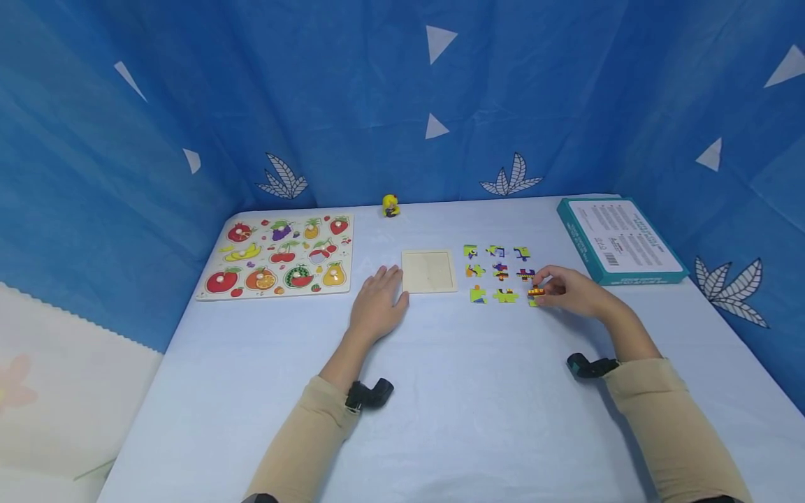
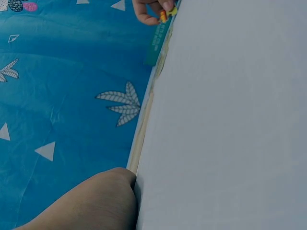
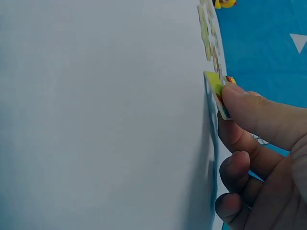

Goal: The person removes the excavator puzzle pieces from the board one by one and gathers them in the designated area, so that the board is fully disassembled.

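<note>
My right hand point(image 1: 569, 290) pinches a jigsaw piece point(image 3: 216, 91) between thumb and forefinger, at the right end of the laid-out pieces. Lime green shows on the piece in the right wrist view, and part of it is hidden by the thumb point(image 3: 259, 115). Several other jigsaw pieces point(image 1: 499, 270) lie spread in rows to its left, printed in lime, purple and orange. My left hand point(image 1: 376, 304) rests palm down on the table, fingers extended, its fingertips right at the left edge of a square wooden puzzle tray point(image 1: 454, 272).
A fruit peg puzzle board point(image 1: 283, 241) lies at the back left. A small yellow-haired figurine point(image 1: 390, 205) stands at the back edge. On the right is a teal-edged box point(image 1: 619, 237). White cloth covers the table point(image 1: 453, 391), and blue curtains point(image 1: 371, 91) hang behind.
</note>
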`<control>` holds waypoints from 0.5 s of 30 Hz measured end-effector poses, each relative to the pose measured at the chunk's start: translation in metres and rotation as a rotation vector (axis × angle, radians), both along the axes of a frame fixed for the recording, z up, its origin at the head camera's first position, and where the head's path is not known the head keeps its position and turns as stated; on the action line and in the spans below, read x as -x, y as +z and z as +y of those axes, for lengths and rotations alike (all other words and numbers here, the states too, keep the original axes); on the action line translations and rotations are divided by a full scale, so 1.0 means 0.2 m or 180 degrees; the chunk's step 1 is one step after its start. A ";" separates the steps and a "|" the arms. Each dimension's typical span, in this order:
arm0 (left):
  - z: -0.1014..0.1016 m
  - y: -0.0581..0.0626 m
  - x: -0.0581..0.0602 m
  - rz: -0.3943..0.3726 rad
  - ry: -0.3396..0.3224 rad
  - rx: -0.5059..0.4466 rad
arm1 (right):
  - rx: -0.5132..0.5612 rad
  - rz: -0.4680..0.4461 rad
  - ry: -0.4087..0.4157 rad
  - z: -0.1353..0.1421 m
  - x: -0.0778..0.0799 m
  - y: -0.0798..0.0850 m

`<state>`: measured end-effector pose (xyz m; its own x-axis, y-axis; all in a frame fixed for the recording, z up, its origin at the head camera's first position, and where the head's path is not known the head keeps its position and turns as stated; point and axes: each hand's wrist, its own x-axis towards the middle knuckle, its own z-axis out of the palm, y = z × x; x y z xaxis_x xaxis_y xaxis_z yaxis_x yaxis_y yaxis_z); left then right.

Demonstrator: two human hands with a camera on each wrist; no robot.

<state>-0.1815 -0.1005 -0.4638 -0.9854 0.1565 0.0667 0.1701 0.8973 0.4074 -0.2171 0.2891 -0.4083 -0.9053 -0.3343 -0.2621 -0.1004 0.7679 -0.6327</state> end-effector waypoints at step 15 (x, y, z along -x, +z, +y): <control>0.00 0.00 0.00 0.0000 0.0014 -0.0050 | -0.0246 0.0262 -0.0077 -0.01 -0.02 -0.02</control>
<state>-0.1816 -0.1000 -0.4647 -0.9861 0.1509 0.0690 0.1659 0.8915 0.4215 -0.2141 0.2877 -0.4132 -0.9324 -0.2937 -0.2106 -0.1304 0.8169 -0.5619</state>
